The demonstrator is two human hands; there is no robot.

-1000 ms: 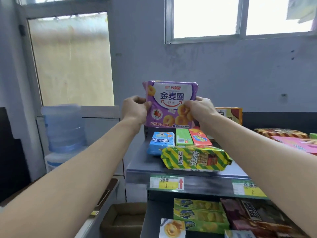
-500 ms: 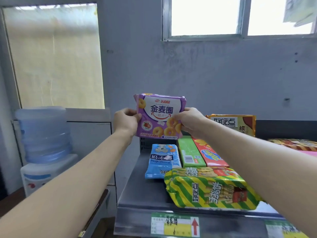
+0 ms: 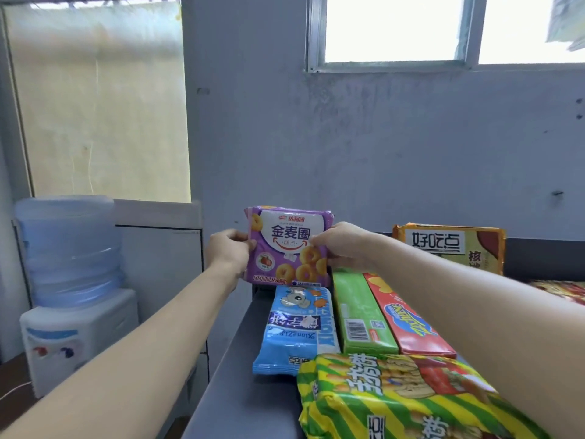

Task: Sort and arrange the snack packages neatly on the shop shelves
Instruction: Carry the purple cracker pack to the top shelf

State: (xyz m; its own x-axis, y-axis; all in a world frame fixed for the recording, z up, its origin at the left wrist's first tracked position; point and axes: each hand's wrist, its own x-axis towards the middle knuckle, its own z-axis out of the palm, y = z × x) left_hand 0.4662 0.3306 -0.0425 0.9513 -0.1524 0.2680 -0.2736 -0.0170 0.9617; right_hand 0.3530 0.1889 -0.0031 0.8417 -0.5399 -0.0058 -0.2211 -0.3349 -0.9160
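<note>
purple ring-biscuit pack (image 3: 286, 247), blue pack (image 3: 296, 331), green box (image 3: 361, 315), yellow-green striped bag (image 3: 399, 397)

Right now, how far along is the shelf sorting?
Looks done: blue packet, green box and red box lie side by side on the shelf; orange packet stands at the back. In hand: left hand and right hand hold the purple packet upright at the back. Left: releasing it, probably straightening the striped packet in front.

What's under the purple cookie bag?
The far end of the blue packet and the grey shelf. The purple bag hides whether its bottom edge touches them.
</note>
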